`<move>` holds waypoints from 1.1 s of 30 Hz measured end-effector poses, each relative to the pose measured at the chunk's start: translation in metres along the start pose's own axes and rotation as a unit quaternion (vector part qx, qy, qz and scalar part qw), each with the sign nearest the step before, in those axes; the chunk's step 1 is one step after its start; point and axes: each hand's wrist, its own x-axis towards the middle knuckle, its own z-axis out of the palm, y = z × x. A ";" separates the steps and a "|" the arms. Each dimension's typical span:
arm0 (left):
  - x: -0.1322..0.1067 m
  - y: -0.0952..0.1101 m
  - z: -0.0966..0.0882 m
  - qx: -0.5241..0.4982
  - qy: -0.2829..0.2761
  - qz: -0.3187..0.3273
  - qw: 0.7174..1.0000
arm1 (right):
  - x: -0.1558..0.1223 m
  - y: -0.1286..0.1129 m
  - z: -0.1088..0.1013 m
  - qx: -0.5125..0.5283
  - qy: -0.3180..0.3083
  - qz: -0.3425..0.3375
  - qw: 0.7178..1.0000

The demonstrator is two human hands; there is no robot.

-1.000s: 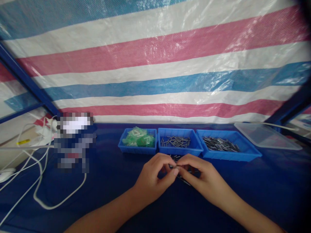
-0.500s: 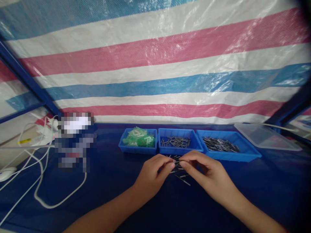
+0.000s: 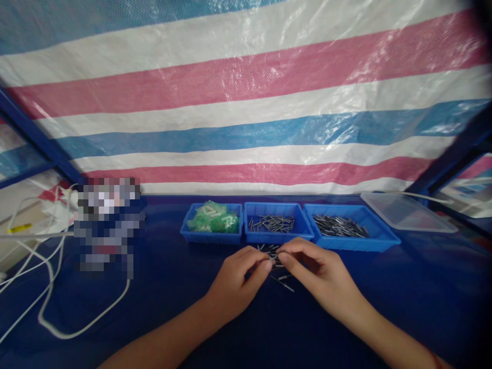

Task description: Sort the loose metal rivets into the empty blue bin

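Observation:
My left hand (image 3: 238,279) and my right hand (image 3: 315,274) meet fingertip to fingertip over a small heap of thin metal pins (image 3: 279,266) on the dark blue tabletop (image 3: 172,287). Both hands are pinched closed on a small pin held between them; its shape is too small to make out. Just behind the hands stand three blue trays in a row: the left tray (image 3: 211,236) holds green plastic parts, the middle tray (image 3: 300,225) holds loose metal pins, the right tray (image 3: 380,237) holds darker metal pins.
A clear plastic lid (image 3: 407,212) lies at the back right. A white cable (image 3: 84,320) loops across the left of the table beside a blurred box (image 3: 105,223). A striped tarpaulin (image 3: 246,102) closes off the back, framed by blue bars (image 3: 36,138).
The hands have stayed joined over the pins, lifting slightly and uncovering more loose pins below. The view has shifted a little to the right.

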 end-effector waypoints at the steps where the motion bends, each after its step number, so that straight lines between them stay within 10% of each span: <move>1: 0.000 0.000 0.000 0.001 0.002 0.000 1.000 | 0.000 0.000 0.000 -0.001 -0.001 -0.001 1.000; 16: 0.000 0.000 -0.001 0.025 0.075 -0.018 0.997 | 0.002 0.001 0.001 -0.061 -0.038 -0.037 0.997; 22: 0.001 -0.004 -0.007 0.143 0.016 0.016 0.989 | 0.011 0.000 -0.015 -0.166 0.002 -0.101 0.981; 26: 0.003 -0.010 -0.012 0.273 -0.047 0.026 0.961 | 0.024 0.018 -0.056 -0.316 0.119 -0.089 0.937; 33: 0.003 -0.017 -0.011 0.313 -0.102 0.033 0.944 | 0.031 0.052 -0.099 -0.554 0.146 -0.028 0.819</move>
